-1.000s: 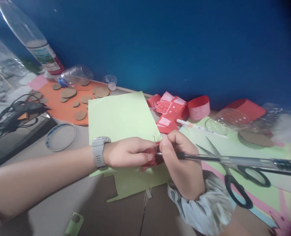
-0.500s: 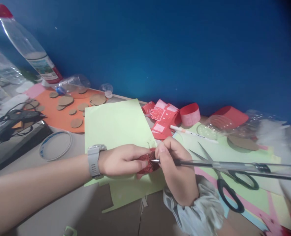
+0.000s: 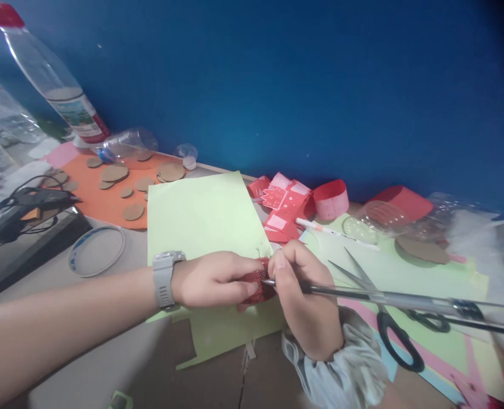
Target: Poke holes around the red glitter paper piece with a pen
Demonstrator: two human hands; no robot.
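My left hand [image 3: 217, 279], with a grey watch on the wrist, pinches a small red piece with a dark dotted pattern [image 3: 260, 284]. Its full shape is hidden by my fingers. My right hand [image 3: 305, 298] grips a black pen [image 3: 362, 293], whose tip touches or nearly touches the patterned red piece. Under both hands lies a sheet of light green paper [image 3: 200, 210] with a cut lower edge. Scissors with black handles [image 3: 382, 301] lie spread apart on coloured paper, right of my right hand and partly behind the pen.
Red paper pieces [image 3: 286, 204], a red paper ring [image 3: 332, 200] and a white marker [image 3: 337, 233] lie beyond my hands. Cardboard discs [image 3: 114, 172] rest on orange paper [image 3: 102, 207]. A tall bottle [image 3: 59, 91], a tape ring [image 3: 96, 251] and a glue gun [image 3: 34, 199] are at left.
The pen's back end has tilted slightly downward at right, while its tip stays at the red piece. The left hand keeps its hold.
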